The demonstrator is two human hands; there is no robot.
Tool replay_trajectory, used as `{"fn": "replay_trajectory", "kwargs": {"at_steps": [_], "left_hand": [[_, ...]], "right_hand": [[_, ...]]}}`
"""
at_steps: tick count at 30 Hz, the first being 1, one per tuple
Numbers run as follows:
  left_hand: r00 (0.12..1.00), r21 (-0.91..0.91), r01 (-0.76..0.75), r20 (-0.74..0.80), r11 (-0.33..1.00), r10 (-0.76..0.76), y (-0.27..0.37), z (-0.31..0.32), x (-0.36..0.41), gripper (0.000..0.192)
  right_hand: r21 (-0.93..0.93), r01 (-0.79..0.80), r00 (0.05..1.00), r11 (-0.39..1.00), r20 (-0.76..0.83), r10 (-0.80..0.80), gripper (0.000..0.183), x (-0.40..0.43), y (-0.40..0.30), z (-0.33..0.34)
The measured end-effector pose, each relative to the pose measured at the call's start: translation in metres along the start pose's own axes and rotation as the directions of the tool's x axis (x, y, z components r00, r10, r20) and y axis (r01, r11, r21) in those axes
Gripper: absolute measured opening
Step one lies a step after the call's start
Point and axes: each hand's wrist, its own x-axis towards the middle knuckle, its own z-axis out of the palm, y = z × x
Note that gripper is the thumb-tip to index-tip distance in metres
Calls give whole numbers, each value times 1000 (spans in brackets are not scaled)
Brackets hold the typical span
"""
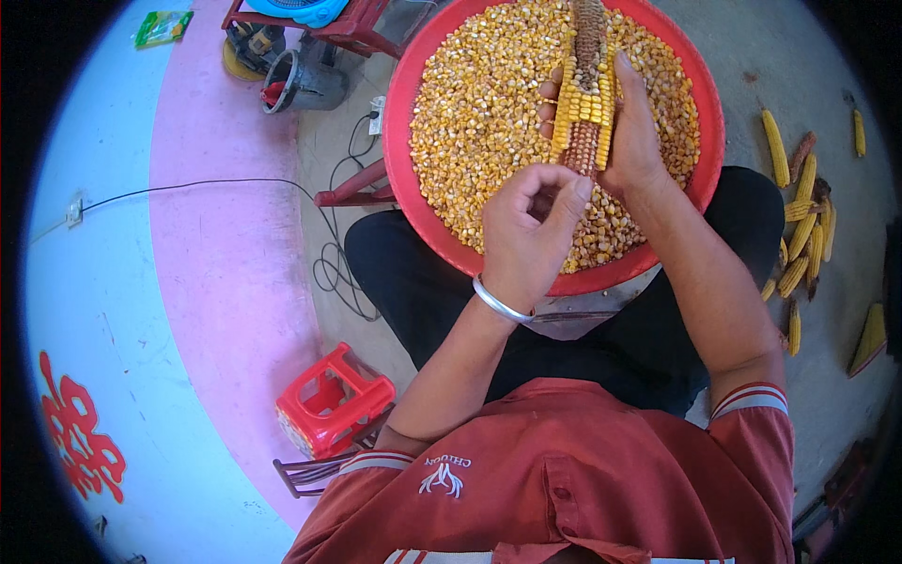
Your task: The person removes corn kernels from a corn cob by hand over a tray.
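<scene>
A partly shelled corn cob (583,106) lies over a round red plastic basket (710,127) heaped with loose yellow kernels (486,106). My right hand (634,134) holds the cob from below, its thumb on the right side and its fingertips showing at the left. Rows of kernels remain around the cob's middle and down both sides, while its upper part and a strip near the lower end are bare. My left hand (532,222), with a silver bangle at the wrist, pinches the cob's lower end between thumb and curled fingers; the exact contact is partly hidden.
Several corn cobs (803,233) lie on the floor at the right. To the left are a red plastic stool (335,402), a looped black cable (338,261), a power strip (377,115) and a grey bucket (310,81). A blue fan (303,8) rests on a red wooden stand (345,35).
</scene>
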Motion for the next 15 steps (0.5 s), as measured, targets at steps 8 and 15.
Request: {"fn": "replay_trajectory", "kwargs": {"at_steps": [8, 15], "left_hand": [[989, -176, 146, 28, 974, -143, -9, -1, 9, 46], [993, 61, -106, 50, 993, 103, -24, -27, 21, 46]], "right_hand": [[-98, 69, 998, 993, 23, -67, 63, 1, 5, -5], [18, 140, 987, 990, -81, -138, 50, 8, -8, 2]]}}
